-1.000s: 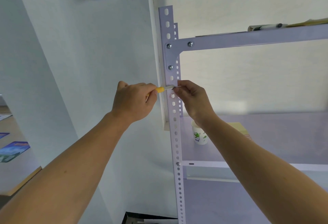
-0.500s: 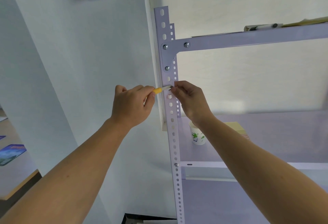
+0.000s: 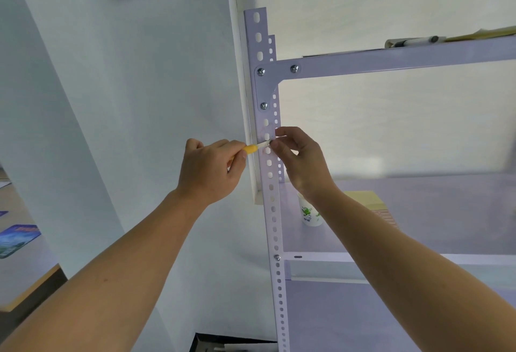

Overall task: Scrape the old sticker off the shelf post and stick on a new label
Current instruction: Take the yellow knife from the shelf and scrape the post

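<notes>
A pale perforated shelf post [image 3: 273, 212] runs upright through the middle of the view. My left hand [image 3: 209, 170] grips a yellow-handled scraper knife [image 3: 255, 147] whose blade lies flat across the post's front face. My right hand [image 3: 300, 160] is at the post's right edge, its fingertips pinched at the blade tip, apparently on a small bit of sticker; what they pinch is too small to tell. A faint smudge of residue [image 3: 262, 131] shows on the post just above the blade.
A paper cup [image 3: 308, 213] with green print and a tan box [image 3: 368, 201] stand on the middle shelf [image 3: 446, 212] behind my right arm. A marker pen [image 3: 413, 42] lies on the top shelf. A white wall lies left, a black tray [image 3: 223, 344] below.
Both hands stay at the same spot on the post. The view has shifted slightly; the blade and fingertips remain together at the post's face.
</notes>
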